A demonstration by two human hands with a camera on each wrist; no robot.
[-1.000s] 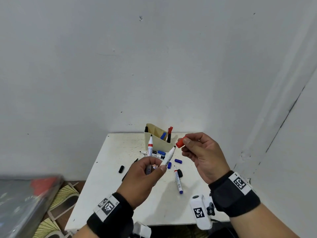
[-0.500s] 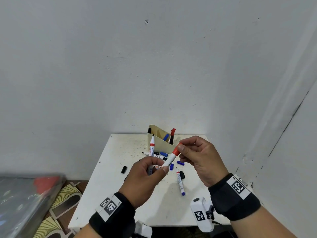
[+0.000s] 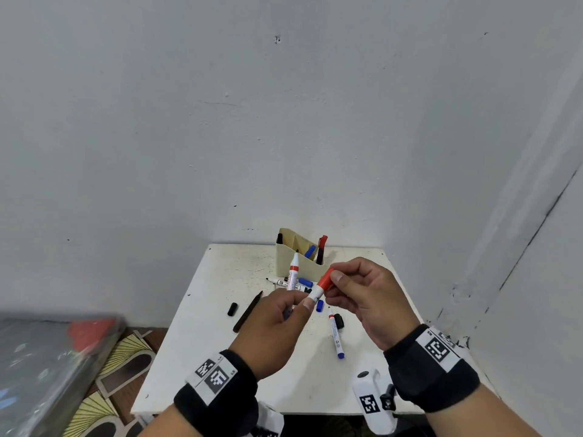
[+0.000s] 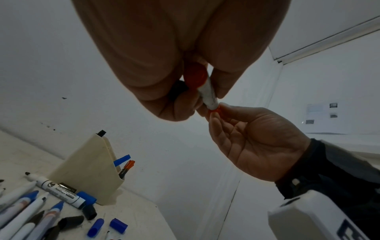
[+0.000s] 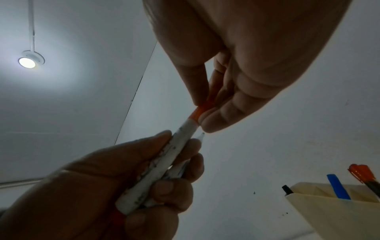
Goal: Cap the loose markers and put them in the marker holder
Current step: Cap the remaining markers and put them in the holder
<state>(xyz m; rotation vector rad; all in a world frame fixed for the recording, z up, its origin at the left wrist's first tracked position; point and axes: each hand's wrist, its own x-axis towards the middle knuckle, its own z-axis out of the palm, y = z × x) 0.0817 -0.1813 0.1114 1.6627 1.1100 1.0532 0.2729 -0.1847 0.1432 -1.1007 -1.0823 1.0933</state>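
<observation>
Fingers of the right hand [image 3: 366,298] pinch and half hide the red cap [image 3: 326,279]; left hand [image 3: 277,323] grips two markers [image 5: 156,168].

Even, soft daylight-white fills my head view, with faint shadows on the tabletop [image 3: 202,357]. Both wrist views run dim and grainy; a ceiling lamp [image 5: 27,62] glares up-left of my grip. My palms loom blurred, and wall lines bow at the edges.

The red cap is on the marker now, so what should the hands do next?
Probably press the red cap fully home: the right hand pinches it on the marker the left hand grips. Then it can go into the holder.
</observation>
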